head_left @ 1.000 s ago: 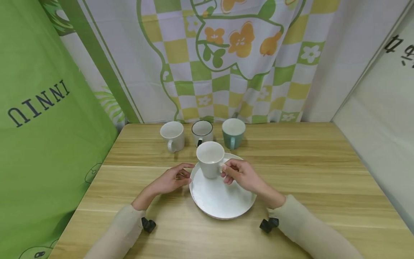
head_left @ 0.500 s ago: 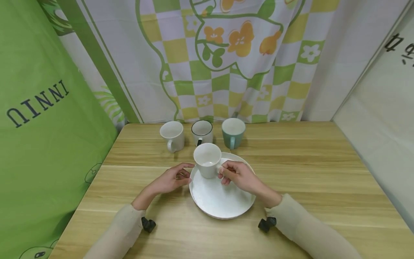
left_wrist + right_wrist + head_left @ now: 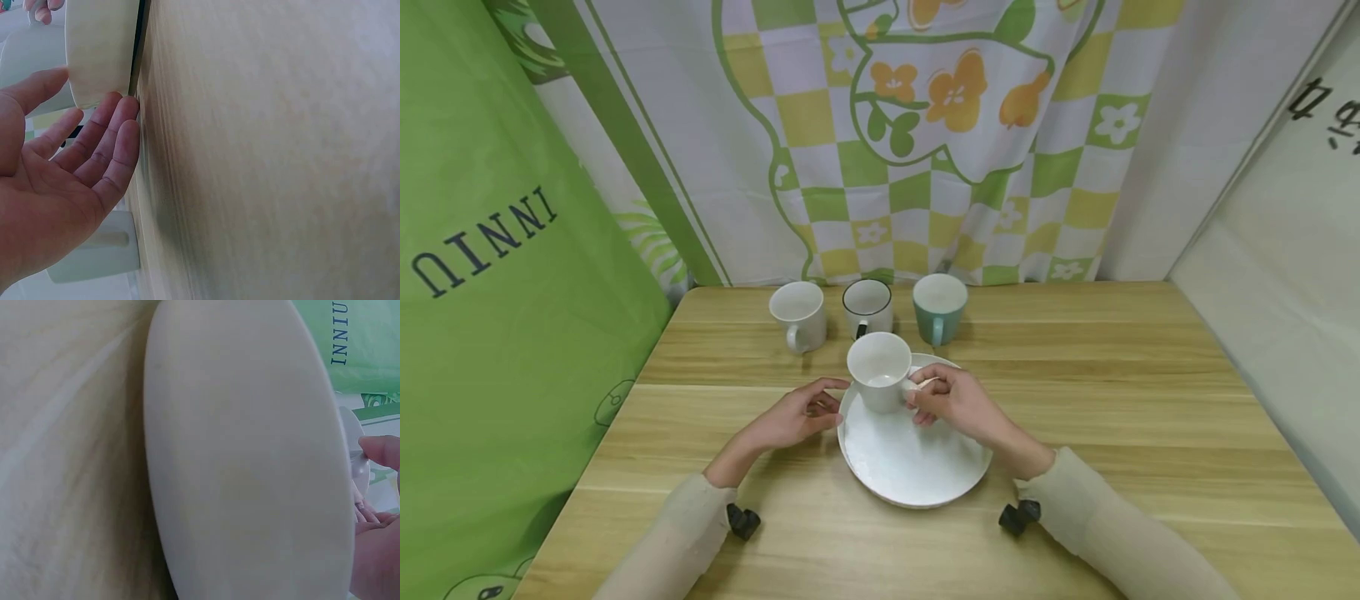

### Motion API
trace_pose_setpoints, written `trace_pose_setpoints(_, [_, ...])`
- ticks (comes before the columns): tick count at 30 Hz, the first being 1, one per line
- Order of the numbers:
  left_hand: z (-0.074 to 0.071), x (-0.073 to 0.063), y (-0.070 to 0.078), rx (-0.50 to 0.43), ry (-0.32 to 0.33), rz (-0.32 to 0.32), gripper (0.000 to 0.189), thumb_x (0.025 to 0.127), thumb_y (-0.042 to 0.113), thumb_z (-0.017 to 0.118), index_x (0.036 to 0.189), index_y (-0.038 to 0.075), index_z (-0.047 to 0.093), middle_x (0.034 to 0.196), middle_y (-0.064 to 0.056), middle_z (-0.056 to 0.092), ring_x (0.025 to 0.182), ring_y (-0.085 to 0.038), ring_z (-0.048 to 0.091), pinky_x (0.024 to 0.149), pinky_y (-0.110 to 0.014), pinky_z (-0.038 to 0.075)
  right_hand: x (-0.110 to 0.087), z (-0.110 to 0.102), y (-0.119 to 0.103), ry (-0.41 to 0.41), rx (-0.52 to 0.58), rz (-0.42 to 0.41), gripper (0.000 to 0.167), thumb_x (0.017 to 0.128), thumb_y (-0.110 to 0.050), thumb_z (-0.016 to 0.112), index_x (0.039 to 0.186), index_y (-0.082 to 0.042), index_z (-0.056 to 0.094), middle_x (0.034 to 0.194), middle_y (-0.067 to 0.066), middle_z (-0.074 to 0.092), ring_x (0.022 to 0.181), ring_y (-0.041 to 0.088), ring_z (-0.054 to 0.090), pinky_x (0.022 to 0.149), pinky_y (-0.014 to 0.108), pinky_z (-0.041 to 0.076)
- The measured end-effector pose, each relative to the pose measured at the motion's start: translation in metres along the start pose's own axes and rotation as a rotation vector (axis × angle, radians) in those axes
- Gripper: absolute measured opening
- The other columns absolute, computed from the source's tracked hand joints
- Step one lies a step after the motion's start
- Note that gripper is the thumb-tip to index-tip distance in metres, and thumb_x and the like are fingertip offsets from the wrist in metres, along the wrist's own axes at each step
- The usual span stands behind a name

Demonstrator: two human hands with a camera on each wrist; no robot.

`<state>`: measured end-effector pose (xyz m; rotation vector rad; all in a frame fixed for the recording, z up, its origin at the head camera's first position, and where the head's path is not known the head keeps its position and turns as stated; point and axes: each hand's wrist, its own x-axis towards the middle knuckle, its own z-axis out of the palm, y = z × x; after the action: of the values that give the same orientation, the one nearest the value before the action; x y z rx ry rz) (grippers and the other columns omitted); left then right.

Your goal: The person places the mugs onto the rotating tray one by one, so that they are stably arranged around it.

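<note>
A white mug (image 3: 877,395) stands upright on the back left part of a round white tray (image 3: 917,467) with a deep side wall. My right hand (image 3: 957,407) holds the mug's handle between thumb and fingers; in the right wrist view the thumb (image 3: 379,449) lies against the handle, and the tray's wall hides much of the rest. At the tray's left edge is my left hand (image 3: 793,417), its fingers loosely bent. The left wrist view has its thumb at the tray's rim and its fingertips (image 3: 128,134) by the lower wall.
Behind the tray stand a white mug (image 3: 798,317), a white mug with a dark rim (image 3: 868,308) and a teal mug (image 3: 940,310). They line the wooden table's (image 3: 1112,400) far side. A patterned curtain (image 3: 940,167) hangs behind, with a green cloth (image 3: 497,333) at left.
The mug in my right hand has shifted slightly left and down onto the tray. My right index finger now lies a little looser at the handle. The left hand has kept its place.
</note>
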<state>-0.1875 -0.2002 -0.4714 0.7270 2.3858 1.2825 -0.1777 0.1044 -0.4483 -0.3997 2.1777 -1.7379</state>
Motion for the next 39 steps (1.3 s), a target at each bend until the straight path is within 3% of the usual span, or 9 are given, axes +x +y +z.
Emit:
trace_pose_setpoints(15, [0.000, 0.001, -0.003, 0.008, -0.005, 0.002, 0.051, 0.098, 0.011, 0.063, 0.144, 0.001, 0.045, 0.115, -0.023, 0.068, 0.108, -0.034, 0.066, 0.091, -0.033, 0.054, 0.008, -0.021, 0.000, 0.017, -0.141, -0.118, 0.027, 0.099, -0.012, 0.061, 0.121, 0.005, 0.064, 0.101, 0.027, 0.071, 0.072, 0.021, 0.066, 0.066, 0.032, 0.059])
trace_pose_setpoints(25, [0.000, -0.001, -0.002, 0.020, -0.011, -0.007, 0.051, 0.098, 0.013, 0.064, 0.144, 0.003, 0.046, 0.115, -0.020, 0.068, 0.108, -0.028, 0.066, 0.091, -0.032, 0.054, 0.012, -0.027, -0.002, 0.050, -0.261, -0.128, 0.024, 0.100, -0.018, 0.061, 0.119, -0.005, 0.069, 0.096, 0.020, 0.070, 0.072, 0.016, 0.063, 0.069, 0.043, 0.057])
trace_pose_setpoints(32, [0.001, -0.001, -0.002, 0.010, -0.005, -0.009, 0.051, 0.098, 0.013, 0.065, 0.143, 0.002, 0.046, 0.115, -0.021, 0.068, 0.108, -0.030, 0.065, 0.091, -0.031, 0.054, 0.015, -0.029, 0.001, 0.066, -0.262, -0.122, 0.026, 0.100, -0.021, 0.062, 0.120, -0.006, 0.068, 0.095, 0.019, 0.070, 0.073, 0.019, 0.064, 0.066, 0.037, 0.056])
trace_pose_setpoints(39, [0.000, -0.002, -0.001, 0.001, -0.008, -0.023, 0.051, 0.098, 0.015, 0.065, 0.144, 0.004, 0.046, 0.117, -0.020, 0.067, 0.109, -0.028, 0.065, 0.091, -0.030, 0.054, 0.015, -0.036, 0.004, 0.108, -0.211, -0.081, 0.032, 0.102, -0.025, 0.059, 0.125, -0.003, 0.063, 0.110, 0.018, 0.068, 0.078, 0.020, 0.064, 0.069, 0.032, 0.058])
